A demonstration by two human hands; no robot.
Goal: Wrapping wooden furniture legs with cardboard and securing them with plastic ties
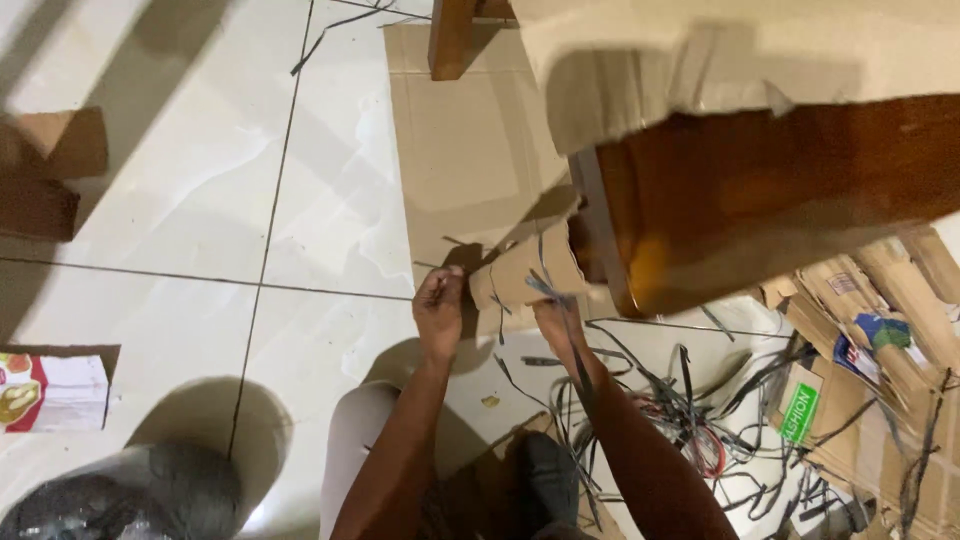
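- Seen from above: two bare hands work on a cardboard roll (pixel 522 272) on a white tiled floor (pixel 200 200).
- The left hand (pixel 440 305) pinches a thin dark strap (pixel 498 300) just beside the roll.
- The right hand (pixel 556 318) grips the roll from beneath, strap ends across it.
- The roll lies against a brown wooden table (pixel 760 200), over flat cardboard (pixel 470 150).
- Loose straps (pixel 680 410) tangle near the right arm; they could likely snag it, and a slack pinch could let the roll spring open.
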